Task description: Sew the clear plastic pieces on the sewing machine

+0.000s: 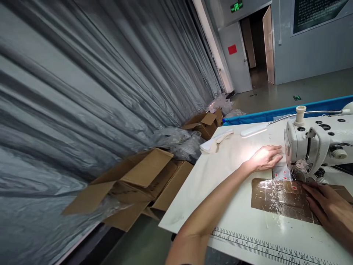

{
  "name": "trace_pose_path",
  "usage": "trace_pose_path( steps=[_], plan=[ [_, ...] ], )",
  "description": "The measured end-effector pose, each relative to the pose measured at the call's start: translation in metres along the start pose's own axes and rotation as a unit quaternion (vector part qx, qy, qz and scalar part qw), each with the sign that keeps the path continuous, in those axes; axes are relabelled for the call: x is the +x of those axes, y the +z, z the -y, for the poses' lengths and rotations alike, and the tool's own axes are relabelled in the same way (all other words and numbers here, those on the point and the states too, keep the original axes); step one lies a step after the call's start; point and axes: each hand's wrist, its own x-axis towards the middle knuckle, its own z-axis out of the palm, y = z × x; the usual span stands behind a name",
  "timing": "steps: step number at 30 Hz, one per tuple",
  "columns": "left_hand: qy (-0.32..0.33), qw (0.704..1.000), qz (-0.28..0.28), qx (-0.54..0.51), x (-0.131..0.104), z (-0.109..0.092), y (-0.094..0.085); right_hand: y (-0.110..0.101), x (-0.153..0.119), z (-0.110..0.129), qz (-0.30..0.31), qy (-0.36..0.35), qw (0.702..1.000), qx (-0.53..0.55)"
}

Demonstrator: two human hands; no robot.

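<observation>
A: Where is everything, measured from the sewing machine (pixel 296 145)?

B: A small white piece with red marks (pixel 280 173) lies on the worktop (pixel 220 195), partly at the machine's needle area. A shiny brown patch (pixel 271 197) covers the surface on the machine's near side.

A: And the hands?

B: The left hand (pixel 265 159) is beside the machine's head, palm down, fingers extended and slightly spread, gripping nothing visible. The right hand (pixel 328 202) is at the machine's near side, fingers reaching over the patch; whether it pinches anything, I cannot tell.

A: What would good handling look like?

B: I'd judge light, even pressure best, the piece flat and straight, and fingertips clear of the needle area.
</observation>
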Motion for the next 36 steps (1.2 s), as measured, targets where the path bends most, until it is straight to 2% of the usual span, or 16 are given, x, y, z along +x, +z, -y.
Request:
trace_pose_path(
  steps=[6, 10, 14, 18, 23, 26, 30, 31, 33, 36],
  plan=[
    [-0.174, 0.982, -0.065, 0.025, -0.057, 0.031, -0.024, -0.002, 0.002, 0.002, -0.028, -0.036, 0.999, -0.022],
    [-0.278, 0.959, -0.052, 0.033, -0.095, 0.05, -0.035, -0.002, 0.002, 0.004, -0.016, -0.026, 0.999, -0.01],
    [-0.324, 0.944, -0.054, 0.015, -0.111, 0.054, -0.035, -0.001, 0.001, 0.004, 0.0, -0.012, 1.0, 0.021],
    [-0.327, 0.94, -0.1, -0.012, -0.112, 0.052, -0.039, 0.003, -0.003, 0.002, -0.01, 0.001, 0.999, 0.039],
    [-0.271, 0.949, -0.153, -0.055, -0.109, 0.035, -0.041, 0.004, -0.003, 0.001, -0.023, 0.009, 0.999, 0.036],
    [-0.212, 0.962, -0.145, -0.088, -0.106, 0.012, -0.034, 0.003, -0.001, 0.001, -0.023, 0.015, 0.999, 0.04],
    [-0.101, 0.985, -0.092, -0.11, -0.101, -0.011, -0.024, 0.004, 0.0, 0.0, -0.008, 0.039, 0.997, 0.061],
    [-0.105, 0.985, -0.092, -0.1, -0.1, -0.011, -0.023, 0.005, -0.001, -0.001, -0.004, 0.044, 0.997, 0.067],
    [-0.165, 0.977, -0.115, -0.071, -0.097, -0.002, -0.024, 0.006, -0.001, -0.001, -0.003, 0.051, 0.996, 0.072],
    [-0.255, 0.955, -0.147, -0.04, -0.094, 0.028, -0.027, 0.005, -0.001, -0.001, -0.005, 0.047, 0.997, 0.068]
  ],
)
